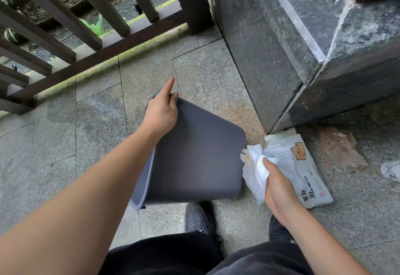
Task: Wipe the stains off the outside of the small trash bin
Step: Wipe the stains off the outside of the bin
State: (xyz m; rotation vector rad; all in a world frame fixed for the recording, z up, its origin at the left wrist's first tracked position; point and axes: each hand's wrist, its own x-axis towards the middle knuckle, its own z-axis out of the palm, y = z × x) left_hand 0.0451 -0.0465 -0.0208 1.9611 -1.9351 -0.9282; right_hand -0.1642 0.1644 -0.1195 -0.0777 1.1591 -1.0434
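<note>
From the head view, the grey trash bin (194,155) lies tipped on its side on the stone floor (97,123), just before the shoes. The left hand (161,112) grips its far edge, forefinger straight. The right hand (279,190) clutches a crumpled white wipe (255,166) just beside the bin's side, apparently between strokes; next, the wipe likely presses onto the upturned wall.
</note>
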